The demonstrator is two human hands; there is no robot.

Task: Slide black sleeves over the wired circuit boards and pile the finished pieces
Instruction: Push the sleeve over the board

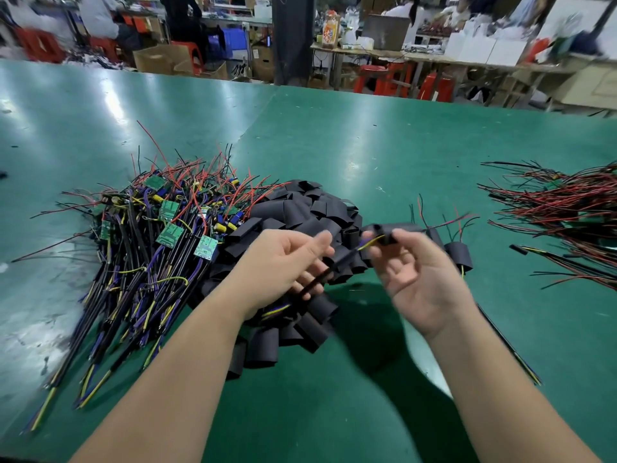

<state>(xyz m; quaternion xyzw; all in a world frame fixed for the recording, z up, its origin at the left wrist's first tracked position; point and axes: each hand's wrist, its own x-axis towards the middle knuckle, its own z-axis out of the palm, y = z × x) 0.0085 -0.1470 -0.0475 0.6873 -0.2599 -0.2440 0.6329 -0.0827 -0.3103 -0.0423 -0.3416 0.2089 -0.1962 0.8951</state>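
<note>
A heap of bare green circuit boards with red, black, purple and yellow wires [160, 235] lies at the left of the green table. Beside it spreads a pile of loose black sleeves [310, 208]. My right hand [410, 272] pinches a black sleeve [397, 230] that sits over a wired board, with red and black wires sticking out to the right. My left hand [283, 265] holds that piece's black cable [320, 279] between its fingers. A pile of finished sleeved pieces [567, 208] lies at the far right.
Two sleeved pieces [459, 253] lie just right of my right hand. A loose cable [510, 349] runs along the table at the lower right. Beyond the table's far edge [300, 86] stand red stools, boxes, benches and seated people.
</note>
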